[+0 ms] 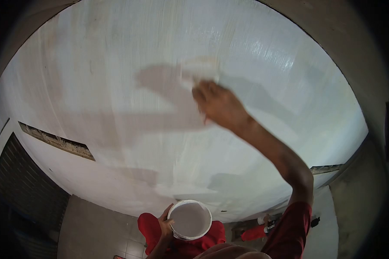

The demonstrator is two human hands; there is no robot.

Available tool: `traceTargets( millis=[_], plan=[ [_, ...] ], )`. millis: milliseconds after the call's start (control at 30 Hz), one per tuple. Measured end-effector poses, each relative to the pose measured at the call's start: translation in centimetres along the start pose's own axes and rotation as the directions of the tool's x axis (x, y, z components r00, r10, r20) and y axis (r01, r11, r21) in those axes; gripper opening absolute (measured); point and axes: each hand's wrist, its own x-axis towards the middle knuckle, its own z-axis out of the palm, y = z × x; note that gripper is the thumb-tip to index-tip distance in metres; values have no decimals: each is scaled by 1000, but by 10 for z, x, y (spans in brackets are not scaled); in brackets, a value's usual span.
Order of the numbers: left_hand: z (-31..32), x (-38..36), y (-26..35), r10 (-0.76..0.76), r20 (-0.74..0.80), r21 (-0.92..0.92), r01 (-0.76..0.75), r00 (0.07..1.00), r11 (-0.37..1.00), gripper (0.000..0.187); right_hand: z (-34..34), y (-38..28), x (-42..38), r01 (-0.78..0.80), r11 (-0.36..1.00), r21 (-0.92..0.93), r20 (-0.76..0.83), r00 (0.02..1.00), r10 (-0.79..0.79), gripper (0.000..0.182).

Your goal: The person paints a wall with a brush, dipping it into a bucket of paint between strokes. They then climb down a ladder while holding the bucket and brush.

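My right hand [220, 105] is raised against the white wall [129, 52], its fingers closed around a paintbrush [201, 74]. The brush is smeared by motion; its pale head seems to meet the wall, and a short reddish end shows below my fingers. My left hand [165, 224] grips the left side of a round white bucket [189, 201] near my lap. Pale, milky paint [190, 220] shows inside. Streaky coating covers the wall, with a wet shine [281, 60] at the upper right.
A recessed slot [58, 141] breaks the wall at the left, above a dark slatted shutter [26, 185]. Another slot [326, 169] sits at the right. Tiled floor [97, 224] lies below. Another person's red-clothed leg [253, 233] shows at the lower right.
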Motion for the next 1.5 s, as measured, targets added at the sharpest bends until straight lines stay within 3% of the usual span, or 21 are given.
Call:
traceTargets(
  millis=[67,100,133,167,200,233,267,300,367,433,533,700,800,900,1033,1133,1200,1267,1367,1467,1500],
  plan=[
    [-1,1,-5,48,32,-1,-48,998,999,74,4,-36,-34,27,971,238,82,995,-48,33],
    [-3,3,-6,74,48,1,-74,996,997,73,3,-51,-49,67,950,305,42,996,-84,33],
    [-4,7,-9,82,49,-27,-81,995,996,73,-1,-64,-60,17,906,423,60,997,-47,35],
    [-3,11,-13,78,45,-52,-75,996,996,72,-10,-71,-74,-84,819,568,160,987,-10,31],
    [-4,7,-17,52,31,-76,-49,998,996,72,-13,-73,-84,-121,724,679,118,991,55,27],
    [-1,6,-9,116,79,-54,-112,990,992,69,-16,-80,-98,-163,595,787,107,986,129,23],
    [-4,9,-17,134,96,-130,-121,986,984,64,-20,-87,-111,-284,392,875,225,955,191,19],
    [-7,13,-22,163,108,-114,-150,981,982,62,-23,-93,-121,-401,157,903,363,905,223,14],
    [-14,14,-14,194,142,85,-207,971,975,69,-28,-109,-145,-585,-162,795,604,789,116,12],
    [-13,18,-5,144,153,128,-164,978,978,68,-24,-136,-160,-707,-349,615,749,663,-24,11],
    [-1,12,19,-31,47,125,25,998,992,76,-4,-196,-185,-743,-347,572,755,643,-131,12],
    [1,10,19,-69,31,51,67,997,996,75,25,-293,-214,-836,-294,463,854,510,-107,18],
    [2,7,21,28,82,101,-36,996,994,74,33,-331,-217,-871,-237,431,888,456,-61,18],
    [3,7,25,59,82,251,-77,995,965,68,43,-349,-219,-880,-197,433,889,453,-69,19],
    [6,8,26,-12,46,148,5,999,989,70,39,-345,-218,-899,-188,396,905,417,-83,19],
    [4,7,27,-54,26,92,52,998,994,73,21,-317,-218,-811,-338,478,875,473,102,15],
    [4,7,24,-19,36,160,13,999,987,74,10,-269,-228,-768,-539,344,918,396,22,14],
    [4,7,21,-13,32,131,9,999,991,75,3,-247,-245,-584,-808,72,978,199,-56,10],
    [2,9,22,4,40,91,-7,999,996,75,-9,-234,-266,-411,-909,-62,997,18,-76,10],
    [-5,12,13,6,28,70,-8,1000,998,74,-5,-254,-317,-124,-974,-189,982,3,-191,9],
    [-7,11,13,5,35,56,-7,999,998,75,-4,-267,-333,25,-985,-172,983,77,-170,11]
  ],
)
